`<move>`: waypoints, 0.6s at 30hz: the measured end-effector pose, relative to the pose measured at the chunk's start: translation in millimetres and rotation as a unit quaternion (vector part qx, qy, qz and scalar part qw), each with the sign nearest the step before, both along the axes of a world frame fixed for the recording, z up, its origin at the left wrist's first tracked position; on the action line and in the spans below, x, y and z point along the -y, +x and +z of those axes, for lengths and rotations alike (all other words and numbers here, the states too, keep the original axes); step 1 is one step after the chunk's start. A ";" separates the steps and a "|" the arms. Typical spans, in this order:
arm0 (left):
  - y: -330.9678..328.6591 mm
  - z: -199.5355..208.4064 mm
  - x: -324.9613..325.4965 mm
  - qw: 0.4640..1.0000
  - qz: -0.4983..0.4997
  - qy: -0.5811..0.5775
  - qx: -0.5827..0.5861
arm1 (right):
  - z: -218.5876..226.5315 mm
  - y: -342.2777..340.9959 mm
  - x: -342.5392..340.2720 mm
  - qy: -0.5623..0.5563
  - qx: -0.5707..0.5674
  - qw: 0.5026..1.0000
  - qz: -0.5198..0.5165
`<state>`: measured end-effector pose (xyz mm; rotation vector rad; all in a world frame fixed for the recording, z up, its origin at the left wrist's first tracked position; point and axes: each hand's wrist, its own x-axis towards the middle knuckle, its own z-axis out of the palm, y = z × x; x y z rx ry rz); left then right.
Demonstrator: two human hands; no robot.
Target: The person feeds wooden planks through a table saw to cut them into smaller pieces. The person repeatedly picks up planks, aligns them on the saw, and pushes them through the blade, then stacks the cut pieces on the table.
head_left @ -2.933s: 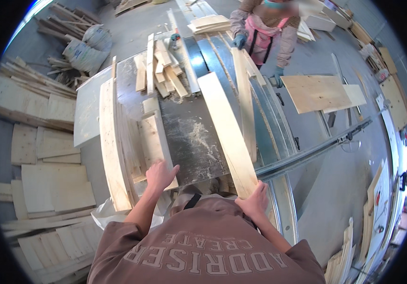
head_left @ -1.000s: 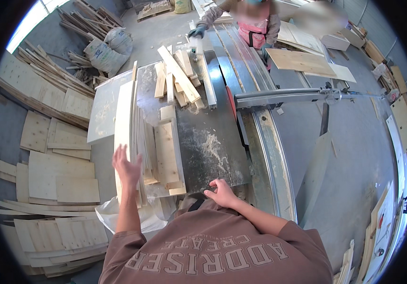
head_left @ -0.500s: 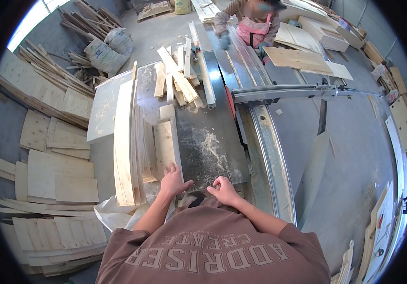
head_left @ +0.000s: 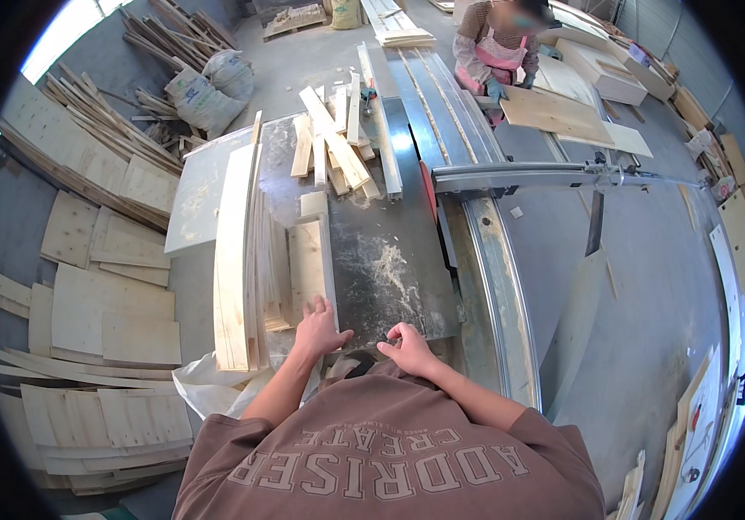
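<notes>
My left hand (head_left: 321, 328) rests with its fingers spread at the near end of a narrow pale wooden board (head_left: 307, 258), which lies lengthwise on the dark saw table (head_left: 368, 227). Close to the table's near edge, my right hand (head_left: 407, 348) is curled, thumb and fingers together; whatever it may hold is hidden. Left of the board stands a row of thin wooden strips (head_left: 270, 269) on edge, with a long pale plank (head_left: 234, 260) beside them. A small wood block (head_left: 312, 204) sits at the board's far end.
Loose offcuts (head_left: 335, 143) lie piled farther up the table. A metal fence (head_left: 520, 176) crosses to the right, past a red strip (head_left: 429, 189). Beyond it, a co-worker (head_left: 501, 54) in a pink apron stands by a plywood sheet (head_left: 554, 113). Stacked panels (head_left: 112, 312) fill the left floor.
The co-worker has shifted right, and their gloved hands have come together near the plywood sheet. My hands keep nearly the same place; the view has turned slightly.
</notes>
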<state>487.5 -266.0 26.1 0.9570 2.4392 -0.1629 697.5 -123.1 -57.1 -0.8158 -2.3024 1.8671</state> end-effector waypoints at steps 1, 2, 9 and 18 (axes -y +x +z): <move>0.8 0.2 0.7 1.000 -0.004 -0.001 -0.004 | -0.1 -0.3 -0.4 0.000 0.001 1.000 0.002; 1.6 0.5 1.2 1.000 -0.008 -0.002 -0.007 | -0.2 -0.5 -0.7 0.001 0.003 1.000 0.005; 5.0 1.4 0.8 1.000 -0.015 -0.012 -0.019 | -0.4 0.1 -3.2 -0.002 0.012 1.000 0.005; 7.9 2.1 1.4 0.999 -0.025 -0.006 -0.031 | -5.8 2.3 -3.0 -0.006 0.002 1.000 -0.008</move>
